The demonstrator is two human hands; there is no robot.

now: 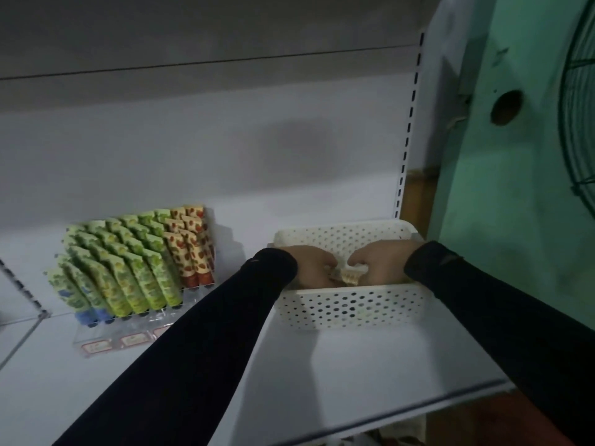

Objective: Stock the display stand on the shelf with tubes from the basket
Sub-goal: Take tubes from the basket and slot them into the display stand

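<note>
Both hands are down inside the white perforated plastic basket point(349, 309), which sits on the white metal shelf point(370, 365) toward its right end, close to the slotted upright; the left hand point(314, 267) and the right hand point(380, 262) meet over the middle of the basket, fingers curled downward, and between them shows a pale cream tube point(352, 275) with a faint pattern (the picture is soft here, so whether there is one tube or several I cannot say). The right hand's fingers curl round the top of that tube; the left hand's fingers are bent over something beside it, but whether they truly grip it cannot be told from here. Black sleeves cover both arms to the wrist.

Well to the left on the same shelf stands the clear acrylic display stand point(135, 329), stepped in tiers and tilted back; it is already thick with upright tubes, green-patterned tubes point(128, 268) filling most rows, cream tubes with red spots point(191, 246) in the two right-hand columns, and a couple of blue-capped ones point(88, 317) at the front left corner. A green wall point(515, 188) with a round hole rises to the right of the shelving; a wire fan guard point(579, 123) shows at the edge.
</note>
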